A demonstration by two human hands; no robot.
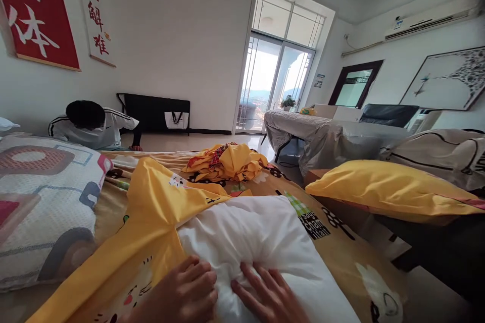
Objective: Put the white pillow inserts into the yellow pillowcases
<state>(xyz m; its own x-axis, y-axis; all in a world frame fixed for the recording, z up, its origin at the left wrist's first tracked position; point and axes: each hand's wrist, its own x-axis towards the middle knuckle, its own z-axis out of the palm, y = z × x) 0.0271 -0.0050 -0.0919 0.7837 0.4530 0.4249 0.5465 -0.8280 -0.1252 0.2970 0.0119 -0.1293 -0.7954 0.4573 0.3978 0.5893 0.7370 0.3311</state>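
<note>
A white pillow lies in front of me on the bed, partly tucked under a yellow pillowcase with a cat print on its left side. My left hand is closed at the border between the two, its curled fingers gripping the pillowcase's edge; the fingertips are hidden. On top of the pillow my right hand lies with fingers apart, pressing a dent into the soft middle.
At left sits a patterned pillow. Crumpled yellow fabric lies farther back on the patterned bedsheet. A stuffed yellow pillow rests at right. Beyond the bed, another person bends low. A plastic-covered table stands near the balcony door.
</note>
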